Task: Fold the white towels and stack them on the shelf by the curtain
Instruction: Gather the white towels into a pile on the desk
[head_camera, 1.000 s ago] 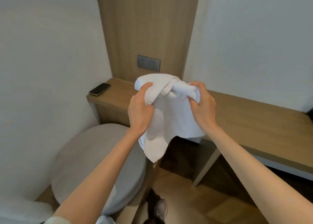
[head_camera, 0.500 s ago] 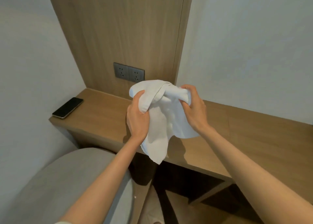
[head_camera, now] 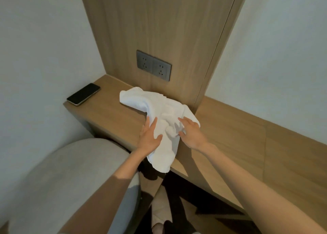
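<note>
A grey chair point(head_camera: 70, 180) sits nearest, at 7 o'clock. Above it, both hands lie flat with straight fingers, gripping nothing. The left hand point(head_camera: 149, 138) presses the towel point(head_camera: 159, 110) at its 9 o'clock edge, the right hand point(head_camera: 192, 134) at 3 o'clock, about equally near. The towel lies rumpled on the wooden ledge point(head_camera: 230, 127). Its long axis runs from a corner overhanging the front edge at 6 o'clock toward 11 o'clock. Farther back, a phone point(head_camera: 83, 94) lies at 10 o'clock, well apart, and a socket point(head_camera: 153, 65) is at 12.

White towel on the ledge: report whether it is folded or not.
Unfolded. The white towel lies crumpled on the wooden ledge, one end drooping over its front edge.
</note>
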